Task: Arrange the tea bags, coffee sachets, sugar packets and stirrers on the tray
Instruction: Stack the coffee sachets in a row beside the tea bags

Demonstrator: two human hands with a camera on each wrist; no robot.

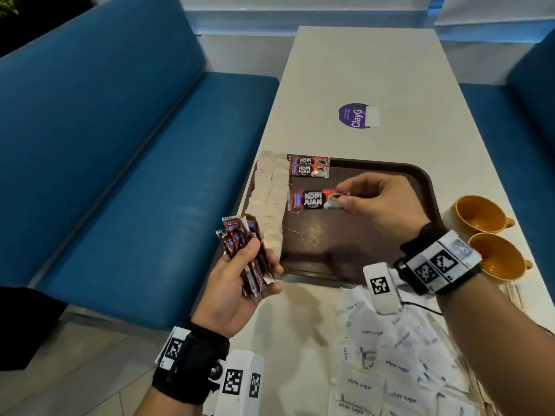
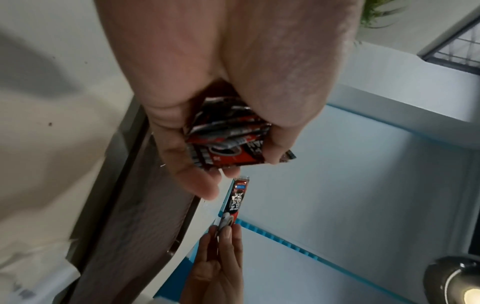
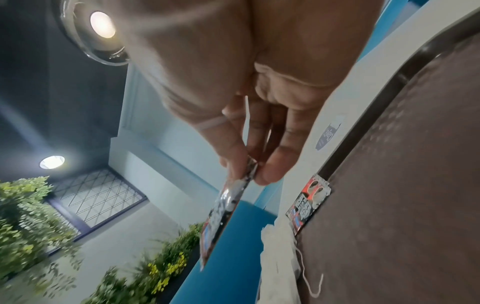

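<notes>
A brown tray (image 1: 390, 241) lies on the white table (image 1: 360, 70). Two rows of pale tea bags (image 1: 270, 193) run down its left side. Two red coffee sachets (image 1: 308, 166) lie flat at its far left corner. My right hand (image 1: 342, 195) pinches one coffee sachet (image 1: 312, 200) by its end, above the tray's left half, near the two laid ones; the right wrist view shows the same sachet (image 3: 223, 214). My left hand (image 1: 255, 265) grips a bundle of coffee sachets (image 1: 246, 250) beside the tray's near left corner, the same coffee sachet bundle (image 2: 228, 139) in the left wrist view.
White sugar packets (image 1: 390, 364) lie heaped on the table near me. Two orange cups (image 1: 480, 214) lie on their sides right of the tray. Pale wooden stirrers (image 1: 513, 292) lie at the table's right edge. Blue bench seats (image 1: 120, 145) flank the table.
</notes>
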